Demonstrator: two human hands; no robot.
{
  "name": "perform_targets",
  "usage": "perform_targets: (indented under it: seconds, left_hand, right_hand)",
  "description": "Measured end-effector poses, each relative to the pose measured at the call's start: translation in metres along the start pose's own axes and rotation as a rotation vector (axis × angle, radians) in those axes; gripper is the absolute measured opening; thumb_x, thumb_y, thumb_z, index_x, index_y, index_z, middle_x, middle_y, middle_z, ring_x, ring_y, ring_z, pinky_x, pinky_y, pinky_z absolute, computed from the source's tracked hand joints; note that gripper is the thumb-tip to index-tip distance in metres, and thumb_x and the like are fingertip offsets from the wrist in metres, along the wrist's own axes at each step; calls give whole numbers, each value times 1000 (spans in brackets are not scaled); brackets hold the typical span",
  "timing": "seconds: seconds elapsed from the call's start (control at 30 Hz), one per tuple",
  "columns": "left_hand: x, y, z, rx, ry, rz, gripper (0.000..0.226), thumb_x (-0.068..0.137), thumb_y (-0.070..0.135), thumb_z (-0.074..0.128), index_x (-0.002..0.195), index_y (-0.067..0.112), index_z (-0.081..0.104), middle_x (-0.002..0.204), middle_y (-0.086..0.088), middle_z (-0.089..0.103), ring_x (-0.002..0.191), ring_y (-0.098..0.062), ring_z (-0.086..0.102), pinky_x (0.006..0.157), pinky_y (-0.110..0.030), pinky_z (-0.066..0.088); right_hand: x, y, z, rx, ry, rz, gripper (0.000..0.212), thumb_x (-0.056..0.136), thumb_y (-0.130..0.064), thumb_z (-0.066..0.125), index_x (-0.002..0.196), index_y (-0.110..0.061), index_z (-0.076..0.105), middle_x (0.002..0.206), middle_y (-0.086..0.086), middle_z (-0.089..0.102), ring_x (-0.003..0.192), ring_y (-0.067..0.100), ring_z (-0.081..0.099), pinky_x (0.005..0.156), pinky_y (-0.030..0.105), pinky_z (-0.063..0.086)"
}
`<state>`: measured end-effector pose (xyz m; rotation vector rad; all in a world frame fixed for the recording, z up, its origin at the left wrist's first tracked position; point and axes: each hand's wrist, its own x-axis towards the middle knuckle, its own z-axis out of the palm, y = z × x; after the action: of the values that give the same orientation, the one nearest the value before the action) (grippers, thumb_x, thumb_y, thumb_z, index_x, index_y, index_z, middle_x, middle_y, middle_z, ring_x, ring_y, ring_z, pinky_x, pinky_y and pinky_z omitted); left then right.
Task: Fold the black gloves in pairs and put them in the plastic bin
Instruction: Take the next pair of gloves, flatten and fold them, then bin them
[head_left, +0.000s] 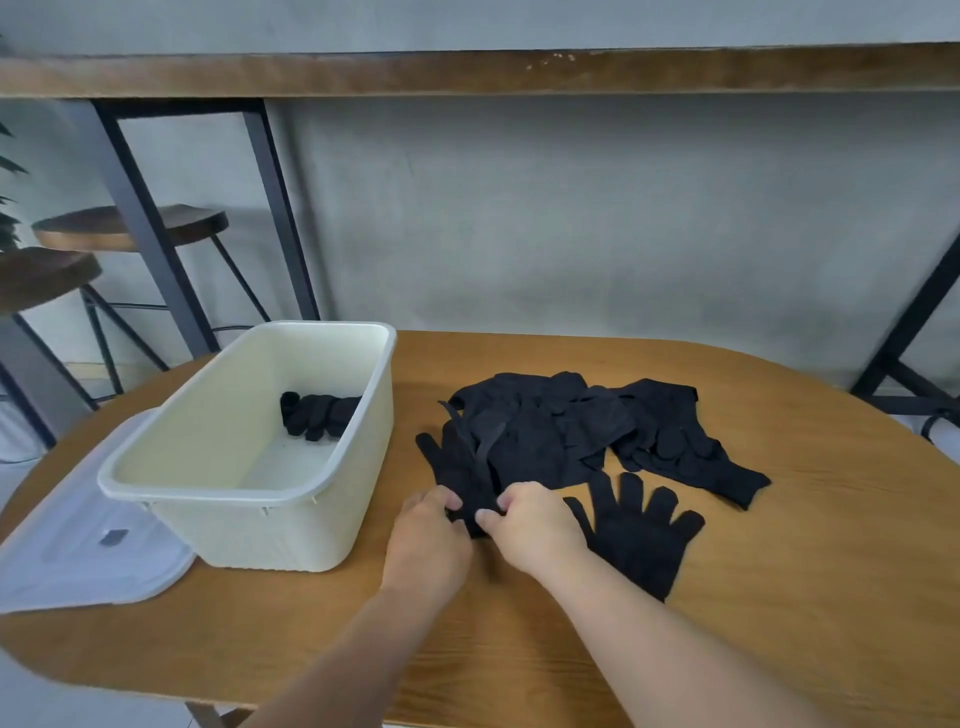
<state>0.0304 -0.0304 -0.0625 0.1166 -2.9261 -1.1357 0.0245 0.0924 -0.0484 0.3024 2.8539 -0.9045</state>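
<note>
A pile of several black gloves lies in the middle of the wooden table. One black glove sticks out of the pile's near left side, and both hands pinch its cuff end: my left hand from the left, my right hand from the right. Another single glove lies flat just right of my right hand, fingers pointing away. The cream plastic bin stands to the left and holds a folded black glove bundle at its far right corner.
A translucent lid lies under and left of the bin at the table's left edge. Stools and black metal frame legs stand behind the table, under a wooden shelf along the grey wall.
</note>
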Motion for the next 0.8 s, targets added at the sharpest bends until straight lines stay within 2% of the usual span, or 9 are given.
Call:
perform_targets:
  seconds: [0.07, 0.17, 0.27, 0.3, 0.37, 0.5, 0.63, 0.73, 0.8]
  left_hand:
    - [1, -3, -3, -67, -18, -18, 24, 94, 12, 54, 115, 23, 59, 113, 3, 58, 93, -8, 55, 73, -14, 40]
    - [1, 2, -11, -257, -10, -118, 17, 97, 24, 52, 112, 21, 60, 101, 5, 64, 84, -6, 59, 67, -16, 45]
    - [1, 12, -17, -745, -78, -400, 36, 96, 38, 55, 118, 10, 58, 101, -4, 67, 93, -18, 65, 83, -33, 55]
    - [2, 17, -19, -963, -155, -500, 42, 95, 40, 56, 119, 6, 54, 105, -10, 67, 96, -22, 66, 83, -35, 56]
    - [2, 30, -22, -1293, -318, -616, 45, 95, 40, 57, 118, 3, 49, 112, -18, 64, 100, -28, 65, 82, -37, 56]
    - [3, 50, -21, -1482, -427, -542, 39, 95, 18, 58, 130, 2, 51, 124, -17, 62, 107, -27, 63, 79, -33, 53]
    - [2, 62, -21, -1598, -439, -442, 28, 93, 2, 57, 121, 2, 58, 114, -14, 70, 103, -24, 67, 86, -32, 52]
    - [-1, 70, -21, -1630, -473, -353, 21, 93, -3, 54, 112, 5, 59, 109, -13, 72, 91, -21, 72, 86, -33, 52]
    - [-3, 74, -20, -1625, -489, -331, 24, 93, -5, 52, 115, 5, 59, 109, -13, 72, 92, -21, 72, 88, -34, 52]
  right_hand:
    - [1, -4, 1, 13, -1, 8, 28, 90, -36, 60, 70, -16, 59, 64, -2, 55, 62, 18, 55, 59, 32, 50]
    - [-5, -5, -17, 242, -53, -12, 25, 88, -33, 60, 72, -15, 57, 67, -2, 54, 62, 15, 51, 59, 30, 43]
    - [-13, -8, -50, 602, -132, 42, 20, 86, -25, 60, 89, -7, 66, 87, 6, 67, 76, 17, 62, 68, 32, 53]
    - [-16, -9, -61, 736, -169, 42, 17, 86, -20, 59, 88, -4, 66, 90, 11, 68, 77, 19, 64, 68, 32, 56]
    - [-22, -5, -83, 881, -215, -12, 12, 87, -10, 56, 77, -7, 61, 81, 9, 65, 74, 19, 64, 66, 31, 54]
    - [-32, 14, -113, 850, -225, -97, 13, 84, 1, 54, 76, -10, 56, 79, 9, 58, 76, 22, 59, 68, 36, 50]
    - [-36, 39, -134, 896, -156, -80, 20, 83, 6, 50, 75, -12, 50, 82, 10, 56, 71, 22, 56, 61, 32, 46]
    - [-35, 60, -144, 1029, -115, -33, 17, 84, 7, 50, 89, -9, 53, 92, 13, 63, 84, 28, 58, 76, 41, 47]
    - [-34, 69, -146, 1086, -82, 10, 19, 85, 7, 50, 96, -7, 55, 97, 15, 63, 89, 32, 56, 80, 44, 45]
